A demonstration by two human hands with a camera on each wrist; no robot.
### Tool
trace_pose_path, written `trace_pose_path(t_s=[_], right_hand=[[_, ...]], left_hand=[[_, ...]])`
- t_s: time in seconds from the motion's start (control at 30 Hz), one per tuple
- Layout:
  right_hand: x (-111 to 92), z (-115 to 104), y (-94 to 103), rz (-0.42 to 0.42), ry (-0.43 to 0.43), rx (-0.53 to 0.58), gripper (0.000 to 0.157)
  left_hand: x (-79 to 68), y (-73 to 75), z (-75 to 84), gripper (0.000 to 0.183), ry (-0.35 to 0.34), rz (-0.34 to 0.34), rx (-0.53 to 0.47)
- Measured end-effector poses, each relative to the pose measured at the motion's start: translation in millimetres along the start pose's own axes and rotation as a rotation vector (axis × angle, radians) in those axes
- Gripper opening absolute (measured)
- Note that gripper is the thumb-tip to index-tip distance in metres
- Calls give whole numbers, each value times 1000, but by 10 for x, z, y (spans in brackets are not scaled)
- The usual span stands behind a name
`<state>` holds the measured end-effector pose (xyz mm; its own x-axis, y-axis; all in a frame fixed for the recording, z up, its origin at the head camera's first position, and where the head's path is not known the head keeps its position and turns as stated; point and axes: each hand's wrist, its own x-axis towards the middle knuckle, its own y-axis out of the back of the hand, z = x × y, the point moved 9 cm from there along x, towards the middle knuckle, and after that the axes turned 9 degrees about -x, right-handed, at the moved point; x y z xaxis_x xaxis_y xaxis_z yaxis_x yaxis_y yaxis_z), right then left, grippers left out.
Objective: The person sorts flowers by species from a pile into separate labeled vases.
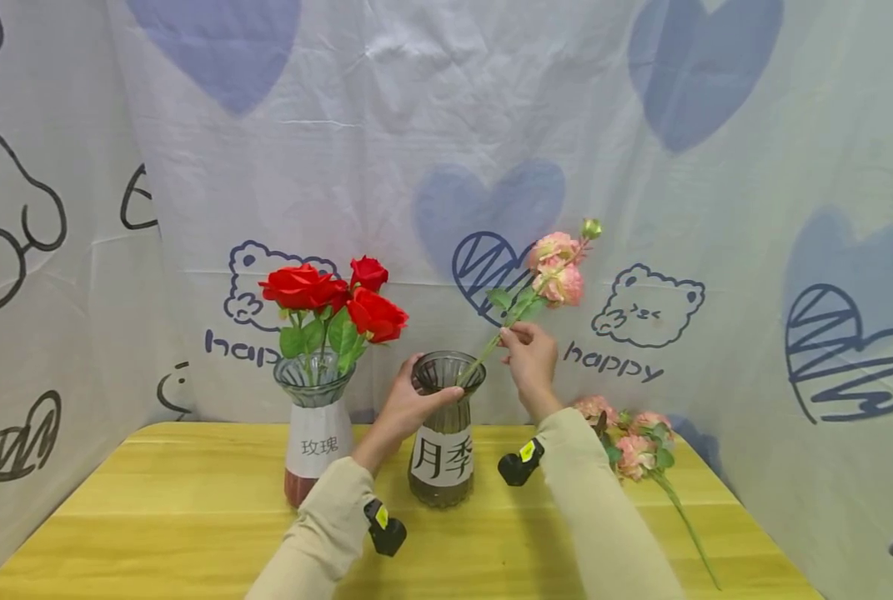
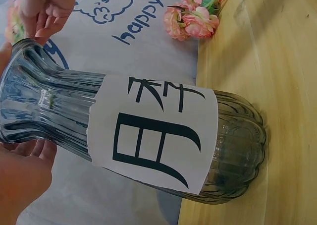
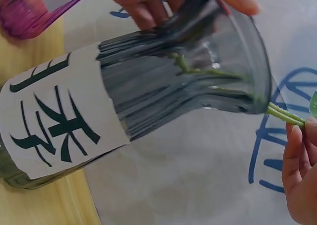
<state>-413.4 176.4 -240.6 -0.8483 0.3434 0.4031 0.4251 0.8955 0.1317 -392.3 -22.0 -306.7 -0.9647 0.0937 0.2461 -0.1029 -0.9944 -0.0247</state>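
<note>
A grey ribbed glass vase (image 1: 442,454) with a white label in black characters stands upright on the table. My left hand (image 1: 413,403) grips its neck just below the rim, thumb across the front. Between thumb and fingers my right hand (image 1: 530,364) pinches the green stem of a pink flower (image 1: 559,271). That flower leans to the upper right, and its stem's lower end is inside the vase mouth, as the right wrist view shows through the glass (image 3: 163,86). Leaves sit on the stem above the pinching fingers.
Left of the grey vase stands another labelled vase (image 1: 318,433) holding several red roses (image 1: 374,315). More pink flowers (image 1: 636,454) lie at the table's right side, a stem reaching toward the front edge. A patterned cloth (image 1: 386,192) hangs behind the wooden table (image 1: 168,517).
</note>
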Motion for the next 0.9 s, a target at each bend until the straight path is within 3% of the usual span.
trace_pose_path(t_s=[0.2,0.5,0.9], right_hand=[[-76,-131,-151,-62,173,-116,18],[-217,-313,-319,-117,353,-314,17],[-330,-345,-458,-180,455,-435,16]], left_hand=[[13,-15,5,82,-8,-9,-17],[17,-15,3,81,-20,-17,-30],[3,-12,29,77,-46,-14,-27]])
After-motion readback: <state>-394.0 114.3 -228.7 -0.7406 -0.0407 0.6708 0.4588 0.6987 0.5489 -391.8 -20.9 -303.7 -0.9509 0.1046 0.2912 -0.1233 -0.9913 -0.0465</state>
